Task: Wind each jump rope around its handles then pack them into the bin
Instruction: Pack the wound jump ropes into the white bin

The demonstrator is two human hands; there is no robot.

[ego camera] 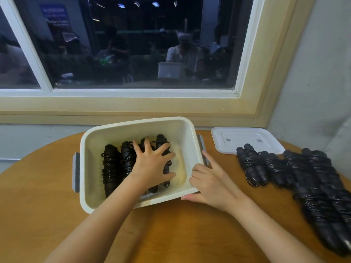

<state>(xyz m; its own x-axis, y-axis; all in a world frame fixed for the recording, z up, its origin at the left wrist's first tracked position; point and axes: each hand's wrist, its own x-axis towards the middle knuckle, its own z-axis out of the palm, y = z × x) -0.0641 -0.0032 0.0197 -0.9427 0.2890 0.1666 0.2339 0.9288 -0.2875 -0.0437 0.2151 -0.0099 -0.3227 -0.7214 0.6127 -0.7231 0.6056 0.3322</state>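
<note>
Wooden table point(47, 186), window point(133, 44), left hand point(152, 164) spread on ropes point(111, 168), right hand point(210, 185) gripping bin point(133, 123)

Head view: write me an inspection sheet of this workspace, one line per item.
Surface: round wooden table.
Job's things: white bin holding packed ropes; unpacked wound ropes in a row to its right; lid off, lying flat behind them.
Clutter: nothing seen.
Hands: left hand spread, pressing on the packed ropes; right hand grips the bin's near right corner.
Cables: nothing seen.
Surroundings: dark window, grey wall.
</note>
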